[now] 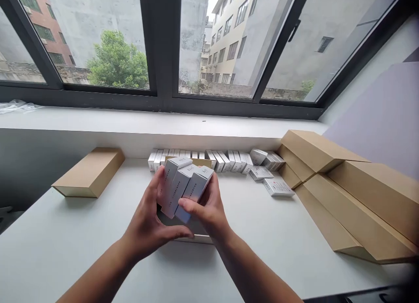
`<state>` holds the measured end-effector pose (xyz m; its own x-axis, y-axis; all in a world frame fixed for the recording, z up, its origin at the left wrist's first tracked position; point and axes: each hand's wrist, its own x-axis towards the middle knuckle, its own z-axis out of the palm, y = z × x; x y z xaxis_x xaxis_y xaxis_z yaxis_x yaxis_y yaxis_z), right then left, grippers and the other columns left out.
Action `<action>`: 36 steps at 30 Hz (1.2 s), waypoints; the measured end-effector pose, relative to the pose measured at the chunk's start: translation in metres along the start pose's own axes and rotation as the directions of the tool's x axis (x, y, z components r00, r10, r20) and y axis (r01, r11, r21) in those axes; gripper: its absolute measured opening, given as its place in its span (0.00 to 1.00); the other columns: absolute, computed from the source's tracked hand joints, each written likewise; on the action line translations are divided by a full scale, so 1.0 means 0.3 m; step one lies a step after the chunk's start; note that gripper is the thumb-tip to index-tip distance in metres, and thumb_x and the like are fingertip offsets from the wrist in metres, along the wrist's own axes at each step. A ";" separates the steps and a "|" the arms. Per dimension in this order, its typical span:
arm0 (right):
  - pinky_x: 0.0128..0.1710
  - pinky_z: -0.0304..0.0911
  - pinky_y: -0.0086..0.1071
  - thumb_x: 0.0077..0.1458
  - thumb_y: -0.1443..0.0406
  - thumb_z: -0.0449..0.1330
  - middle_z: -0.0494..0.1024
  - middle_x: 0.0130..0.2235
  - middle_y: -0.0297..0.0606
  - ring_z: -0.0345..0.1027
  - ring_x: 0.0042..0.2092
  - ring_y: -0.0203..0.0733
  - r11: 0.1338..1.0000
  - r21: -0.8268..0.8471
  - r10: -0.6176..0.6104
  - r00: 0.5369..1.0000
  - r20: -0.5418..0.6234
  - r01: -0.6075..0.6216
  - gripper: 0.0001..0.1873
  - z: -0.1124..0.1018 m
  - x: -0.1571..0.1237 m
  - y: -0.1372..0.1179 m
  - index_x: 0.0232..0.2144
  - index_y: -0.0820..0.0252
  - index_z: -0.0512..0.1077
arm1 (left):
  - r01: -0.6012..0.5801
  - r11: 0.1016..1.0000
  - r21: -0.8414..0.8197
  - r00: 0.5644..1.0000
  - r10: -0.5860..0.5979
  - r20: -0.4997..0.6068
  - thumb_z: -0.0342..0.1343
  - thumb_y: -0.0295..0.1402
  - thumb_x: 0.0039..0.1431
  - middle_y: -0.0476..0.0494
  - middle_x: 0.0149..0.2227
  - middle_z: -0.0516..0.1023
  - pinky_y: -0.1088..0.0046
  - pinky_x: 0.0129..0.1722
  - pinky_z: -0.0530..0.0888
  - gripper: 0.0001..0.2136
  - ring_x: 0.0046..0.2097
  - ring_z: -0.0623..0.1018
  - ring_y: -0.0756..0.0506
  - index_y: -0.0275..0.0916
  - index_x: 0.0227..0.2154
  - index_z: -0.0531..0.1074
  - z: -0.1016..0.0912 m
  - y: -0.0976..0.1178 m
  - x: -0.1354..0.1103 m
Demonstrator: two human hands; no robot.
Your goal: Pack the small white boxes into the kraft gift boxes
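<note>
Three small white printed boxes (pixel 179 190) are held side by side, tilted, between my two hands. My left hand (pixel 151 216) is closed against their left side, its thumb low and apart from them. On the right, my right hand (pixel 209 207) grips the stack with its thumb across the front of the nearest box. Directly beneath, an open cardboard box (pixel 203 239) stands on the white table, mostly hidden by my hands and the small boxes. Its contents cannot be made out.
A row of similar small white boxes (pixel 225 161) lines the back of the table (pixel 98 246), with a few lying flat (pixel 278 187) at its right end. One brown carton (pixel 90 170) lies at the left. Several brown cartons (pixel 360 202) are piled at the right.
</note>
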<state>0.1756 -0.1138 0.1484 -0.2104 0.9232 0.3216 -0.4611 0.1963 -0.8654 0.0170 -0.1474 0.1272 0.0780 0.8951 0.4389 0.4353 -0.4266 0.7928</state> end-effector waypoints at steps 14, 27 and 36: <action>0.41 0.78 0.46 0.46 0.56 0.68 0.77 0.43 0.37 0.75 0.35 0.43 0.969 0.149 0.218 0.964 -0.149 -0.196 0.26 -0.171 -0.020 0.010 0.48 0.54 0.69 | 0.432 0.669 -0.606 0.895 -0.401 0.195 0.67 0.46 0.47 0.35 0.51 0.80 0.63 0.39 0.79 0.34 0.48 0.81 0.33 0.41 0.56 0.63 -0.061 -0.029 0.080; 0.44 0.72 0.41 0.38 0.56 0.76 0.70 0.47 0.36 0.68 0.43 0.42 0.913 -0.405 -0.315 0.708 -0.632 0.044 0.37 -0.588 -0.082 0.186 0.47 0.53 0.63 | 0.543 0.835 0.092 0.407 -0.357 0.841 0.60 0.41 0.56 0.49 0.50 0.81 0.68 0.48 0.76 0.22 0.52 0.80 0.39 0.50 0.54 0.75 -0.088 -0.099 0.228; 0.53 0.68 0.48 0.40 0.57 0.75 0.69 0.54 0.44 0.68 0.52 0.51 0.830 -0.558 -0.270 0.863 -0.428 -0.017 0.43 -0.582 -0.112 0.220 0.55 0.53 0.61 | 0.250 0.835 0.491 0.471 -0.548 0.691 0.51 0.54 0.62 0.38 0.61 0.76 0.49 0.62 0.67 0.24 0.62 0.73 0.29 0.46 0.52 0.79 0.031 -0.163 0.251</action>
<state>0.3027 -0.0741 0.0133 0.3115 0.8848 0.3467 0.1023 0.3315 -0.9379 0.0099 -0.0580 0.1177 0.4184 0.7445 -0.5202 0.8230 -0.0685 0.5639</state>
